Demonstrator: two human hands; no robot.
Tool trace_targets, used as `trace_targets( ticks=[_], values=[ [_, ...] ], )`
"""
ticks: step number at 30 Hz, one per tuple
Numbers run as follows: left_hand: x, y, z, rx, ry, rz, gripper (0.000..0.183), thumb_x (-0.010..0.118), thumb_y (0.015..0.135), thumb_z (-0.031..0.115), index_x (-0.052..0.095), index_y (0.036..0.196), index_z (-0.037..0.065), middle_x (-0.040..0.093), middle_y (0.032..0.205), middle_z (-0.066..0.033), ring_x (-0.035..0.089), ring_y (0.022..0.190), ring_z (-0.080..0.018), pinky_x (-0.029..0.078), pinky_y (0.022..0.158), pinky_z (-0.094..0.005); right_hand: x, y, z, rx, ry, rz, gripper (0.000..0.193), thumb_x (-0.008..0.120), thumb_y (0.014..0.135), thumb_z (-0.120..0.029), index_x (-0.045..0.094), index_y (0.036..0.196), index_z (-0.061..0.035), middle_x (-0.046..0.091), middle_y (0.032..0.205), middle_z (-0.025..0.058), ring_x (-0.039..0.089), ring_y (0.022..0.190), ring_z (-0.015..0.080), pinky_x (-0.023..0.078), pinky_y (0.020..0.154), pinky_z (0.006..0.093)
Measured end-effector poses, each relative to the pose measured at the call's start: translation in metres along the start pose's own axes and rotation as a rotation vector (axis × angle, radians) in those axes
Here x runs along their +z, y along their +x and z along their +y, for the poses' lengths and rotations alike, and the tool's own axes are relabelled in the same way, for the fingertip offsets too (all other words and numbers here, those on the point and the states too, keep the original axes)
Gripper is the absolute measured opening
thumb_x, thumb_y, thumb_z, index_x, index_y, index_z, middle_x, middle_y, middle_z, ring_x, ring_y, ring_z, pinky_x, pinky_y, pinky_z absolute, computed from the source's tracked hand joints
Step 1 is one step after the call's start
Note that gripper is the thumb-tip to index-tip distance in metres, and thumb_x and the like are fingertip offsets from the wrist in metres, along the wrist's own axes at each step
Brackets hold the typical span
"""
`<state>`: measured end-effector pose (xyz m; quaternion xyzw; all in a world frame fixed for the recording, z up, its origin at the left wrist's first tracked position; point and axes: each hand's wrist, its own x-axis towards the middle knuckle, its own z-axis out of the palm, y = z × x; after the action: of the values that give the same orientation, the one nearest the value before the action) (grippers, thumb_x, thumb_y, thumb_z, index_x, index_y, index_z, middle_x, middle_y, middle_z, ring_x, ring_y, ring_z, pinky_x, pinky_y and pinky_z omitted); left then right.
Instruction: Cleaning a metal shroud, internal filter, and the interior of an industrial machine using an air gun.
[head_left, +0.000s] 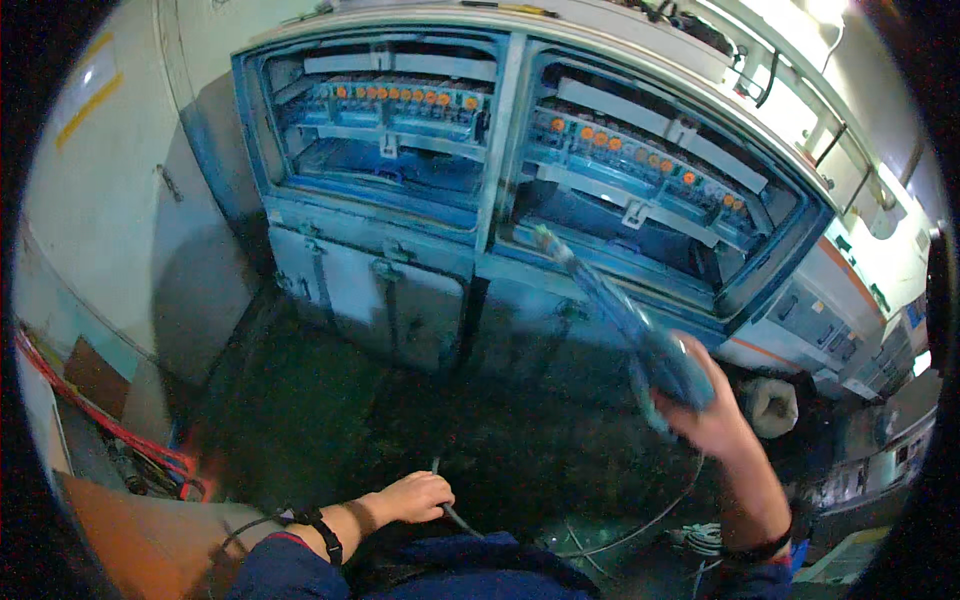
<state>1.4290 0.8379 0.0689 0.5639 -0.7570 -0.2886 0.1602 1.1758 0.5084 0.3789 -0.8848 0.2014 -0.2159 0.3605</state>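
Observation:
My right hand (703, 400) is raised at the right, its fingers wrapped round a long blue-grey bundle (625, 310). Motion blurs the bundle; it tapers to a pale greenish tip in front of the cabinet, and I cannot make out its exact kind. Low in the middle, my left hand (418, 497) is closed round a thin grey cable (462, 524), whose short end sticks up above the fist. Below my right hand a thin cable (655, 522) hangs in a curve toward my body. Whether the two cables are one piece is hidden.
Ahead stands a long metal cabinet (492, 150) with two open bays holding rows of orange-marked parts. Red cables (110, 425) run along the left. At the right are a white roll (774, 408), a coiled cable (700, 540) and grey drawer units (815, 310).

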Motion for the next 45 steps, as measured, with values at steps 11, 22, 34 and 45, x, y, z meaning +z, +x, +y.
trace_targets(
  ticks=[11, 22, 34, 45],
  values=[
    [-0.067, -0.003, 0.019, -0.068, -0.554, 0.501, 0.022, 0.076, 0.085, 0.021, 0.065, 0.1, 0.009, 0.067, 0.098, -0.0085, 0.065, 0.094, -0.0294, 0.052, 0.079, -0.039, 0.052, 0.295, -0.141, 0.115, -0.729, -0.291, 0.051, 0.068, 0.07, -0.014, 0.063, 0.12, -0.0051, 0.066, 0.077, 0.0107, 0.063, 0.064, 0.0205, 0.051, 0.059, 0.0373],
    [-0.102, -0.028, 0.039, 0.001, -0.698, 0.637, 0.024, 0.074, 0.09, 0.029, 0.065, 0.098, 0.008, 0.066, 0.093, -0.0097, 0.064, 0.09, -0.0301, 0.051, 0.079, -0.0383, 0.089, 0.378, -0.185, 0.412, -1.003, -0.45, 0.017, 0.062, 0.074, -0.005, 0.064, 0.089, 0.0014, 0.059, 0.061, 0.0103, 0.056, 0.047, 0.0204, 0.047, 0.042, 0.0381],
    [-0.112, -0.077, 0.008, -0.177, -0.655, 0.659, 0.017, 0.074, 0.089, 0.021, 0.066, 0.098, 0.008, 0.066, 0.09, -0.0093, 0.065, 0.086, -0.0285, 0.051, 0.077, -0.0381, 0.108, 0.422, -0.143, 0.401, -0.753, -0.401, 0.014, 0.07, 0.073, -0.008, 0.064, 0.076, 0.0049, 0.06, 0.061, 0.012, 0.057, 0.044, 0.0225, 0.046, 0.04, 0.037],
    [-0.141, -0.046, -0.002, -0.275, -0.644, 0.677, 0.015, 0.072, 0.091, 0.016, 0.064, 0.101, 0.007, 0.067, 0.092, -0.0081, 0.067, 0.087, -0.0252, 0.052, 0.075, -0.0357, 0.137, 0.479, -0.094, 0.42, -0.928, -0.497, 0.016, 0.066, 0.075, -0.011, 0.069, 0.079, 0.004, 0.067, 0.068, 0.0158, 0.067, 0.058, 0.0268, 0.054, 0.052, 0.0433]
  ],
)
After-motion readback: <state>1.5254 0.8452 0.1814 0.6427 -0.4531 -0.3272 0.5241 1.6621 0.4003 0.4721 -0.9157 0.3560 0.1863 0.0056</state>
